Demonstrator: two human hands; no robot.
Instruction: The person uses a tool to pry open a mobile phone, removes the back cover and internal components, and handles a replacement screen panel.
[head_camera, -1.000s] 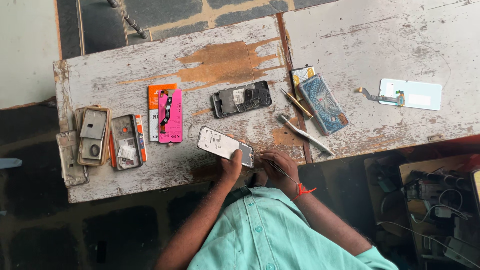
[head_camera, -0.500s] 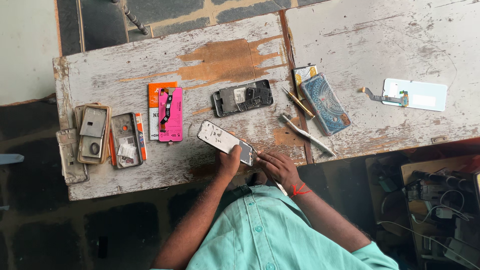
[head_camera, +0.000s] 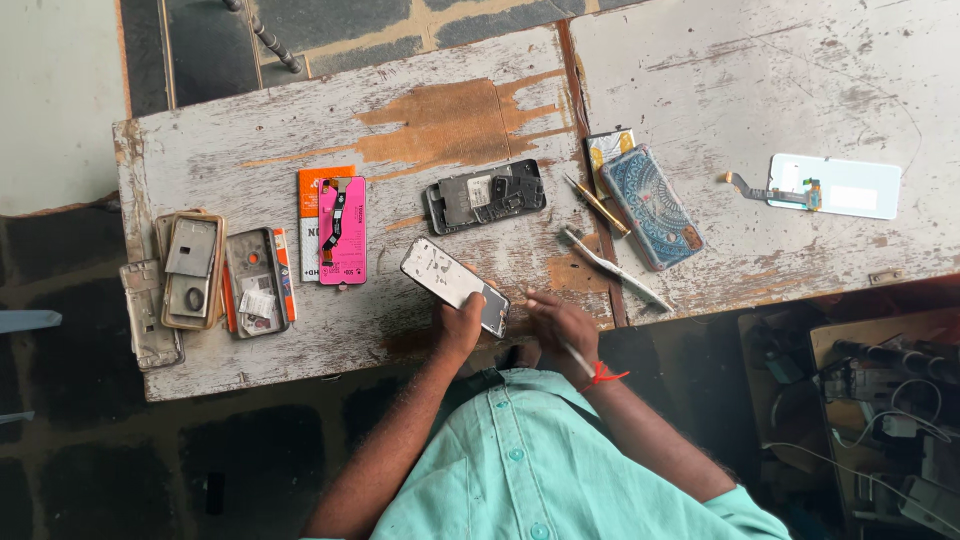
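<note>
Phone panel (head_camera: 452, 283), pale and scuffed, is held tilted at the near edge of the worn wooden table (head_camera: 300, 130), its lower end gripped by the left hand (head_camera: 460, 325), fingers curled around the edge so the face stays exposed. A thin white tool (head_camera: 572, 350) is pinched in the right hand (head_camera: 562, 325), tip aimed at the panel's corner. An opened phone body (head_camera: 486, 195), pink part (head_camera: 342, 230) and patterned case (head_camera: 650, 207) are laid out within reach.

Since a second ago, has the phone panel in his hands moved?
Yes. The phone panel has tilted steeper and shifted slightly toward the opened phone body; the left hand grips it.
</note>
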